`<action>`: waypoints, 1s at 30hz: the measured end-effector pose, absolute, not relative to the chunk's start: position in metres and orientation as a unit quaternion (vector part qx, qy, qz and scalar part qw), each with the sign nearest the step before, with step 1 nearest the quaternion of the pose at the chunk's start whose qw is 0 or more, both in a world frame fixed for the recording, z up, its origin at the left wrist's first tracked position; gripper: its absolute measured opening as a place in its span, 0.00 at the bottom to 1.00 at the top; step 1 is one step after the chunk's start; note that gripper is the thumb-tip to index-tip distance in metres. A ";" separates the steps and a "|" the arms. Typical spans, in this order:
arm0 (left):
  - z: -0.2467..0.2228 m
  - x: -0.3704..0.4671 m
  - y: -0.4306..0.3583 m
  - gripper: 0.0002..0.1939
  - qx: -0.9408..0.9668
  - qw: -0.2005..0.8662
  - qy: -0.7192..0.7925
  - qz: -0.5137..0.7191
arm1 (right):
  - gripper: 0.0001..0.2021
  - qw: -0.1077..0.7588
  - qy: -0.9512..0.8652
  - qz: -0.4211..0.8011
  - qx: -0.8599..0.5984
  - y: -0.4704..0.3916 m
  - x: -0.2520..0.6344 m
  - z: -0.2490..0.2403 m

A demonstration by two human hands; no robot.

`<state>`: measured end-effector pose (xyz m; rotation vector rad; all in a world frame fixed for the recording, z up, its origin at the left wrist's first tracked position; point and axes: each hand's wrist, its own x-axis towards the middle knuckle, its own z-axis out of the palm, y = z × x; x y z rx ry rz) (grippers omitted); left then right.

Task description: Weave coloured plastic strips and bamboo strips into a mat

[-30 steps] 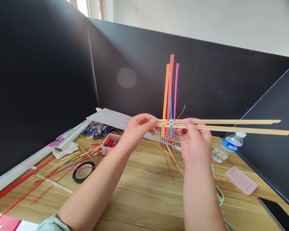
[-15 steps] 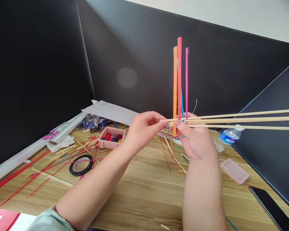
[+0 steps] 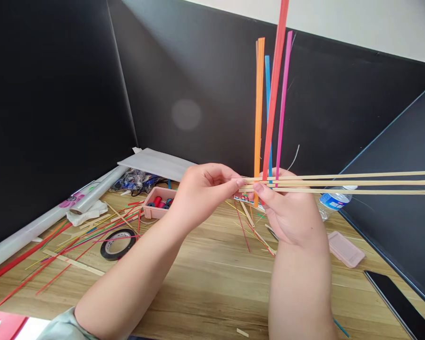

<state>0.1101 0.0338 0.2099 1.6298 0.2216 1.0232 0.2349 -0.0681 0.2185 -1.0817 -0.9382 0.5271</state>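
Several pale flat weaving strips (image 3: 361, 183) run sideways through both hands and out past the right edge of the view. My left hand (image 3: 212, 189) pinches their left ends between thumb and fingers. Close beside it, my right hand (image 3: 286, 203) grips the strips where coloured ones cross them. Standing up from that crossing are an orange strip (image 3: 259, 108), a blue strip (image 3: 267, 85), a red strip (image 3: 275, 89) and a magenta strip (image 3: 284, 104). My right fingers are partly hidden behind the strips. Behind the hands, a multicoloured woven piece (image 3: 250, 200) shows only in part.
Loose strips lie on the wooden table (image 3: 212, 283) at left and centre, near a black tape roll (image 3: 118, 244). A pink box (image 3: 155, 211) holds thread spools. At right are a plastic bottle (image 3: 335, 202), a pink lid (image 3: 347, 249) and a phone (image 3: 396, 302). Dark panels enclose the table.
The coloured strips have risen and spread, with the red and magenta ones leaning right. The pale strips sit slightly lower. Both hands keep their hold.
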 end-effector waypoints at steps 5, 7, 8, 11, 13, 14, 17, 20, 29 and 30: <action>0.211 0.110 0.037 0.07 0.663 0.632 0.084 0.393 | 0.11 0.728 -0.422 0.249 -0.479 -0.066 0.236 0.216; 0.210 0.113 0.041 0.08 0.645 0.658 0.070 0.382 | 0.11 0.747 -0.410 0.241 -0.465 -0.064 0.236 0.215; 0.209 0.114 0.042 0.08 0.636 0.671 0.061 0.377 | 0.11 0.756 -0.402 0.236 -0.460 -0.063 0.236 0.215; 0.205 0.119 0.047 0.11 0.605 0.704 0.039 0.370 | 0.11 0.766 -0.393 0.226 -0.456 -0.062 0.234 0.216; 0.203 0.122 0.048 0.12 0.591 0.712 0.033 0.379 | 0.10 0.763 -0.402 0.221 -0.455 -0.062 0.232 0.218; 0.202 0.122 0.047 0.12 0.587 0.713 0.030 0.382 | 0.10 0.760 -0.409 0.220 -0.454 -0.063 0.231 0.218; 0.202 0.122 0.045 0.12 0.584 0.718 0.019 0.377 | 0.07 0.754 -0.425 0.226 -0.448 -0.064 0.229 0.218; 0.203 0.120 0.043 0.11 0.582 0.726 0.009 0.366 | 0.06 0.743 -0.442 0.234 -0.445 -0.064 0.229 0.218; 0.204 0.120 0.040 0.10 0.600 0.690 0.030 0.403 | 0.09 0.757 -0.404 0.213 -0.467 -0.063 0.230 0.216; 0.204 0.120 0.040 0.09 0.609 0.675 0.041 0.416 | 0.09 0.754 -0.405 0.218 -0.469 -0.063 0.230 0.215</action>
